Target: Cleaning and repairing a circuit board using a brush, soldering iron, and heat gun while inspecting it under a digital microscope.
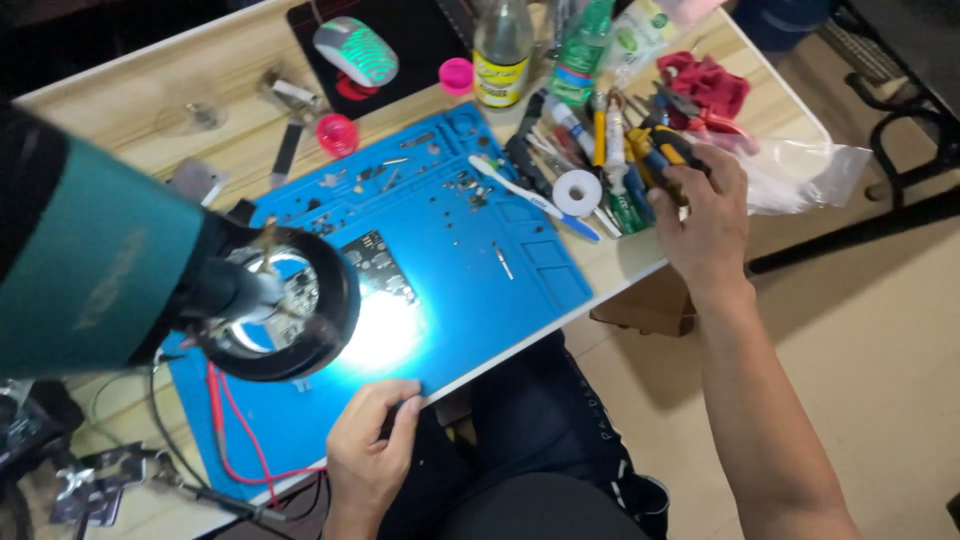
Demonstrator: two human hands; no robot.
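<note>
Right hand (705,215) closes on yellow-handled pliers (655,155) in the tool pile right of the blue mat (480,290). Left hand (370,455), loosely curled and empty, rests on the mat's near edge. Best lift the pliers straight up, clear of neighbouring tools.

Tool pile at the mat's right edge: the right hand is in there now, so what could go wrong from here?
1. The right hand reaches into a crowded tool pile near the table edge; pulling one tool out could drag others, such as the white tape roll, off the table.
2. Tiny loose parts lie scattered on the blue mat; a knock could scatter them.
3. The left hand rests on the mat's near edge, so a tug might shift the circuit board.
</note>
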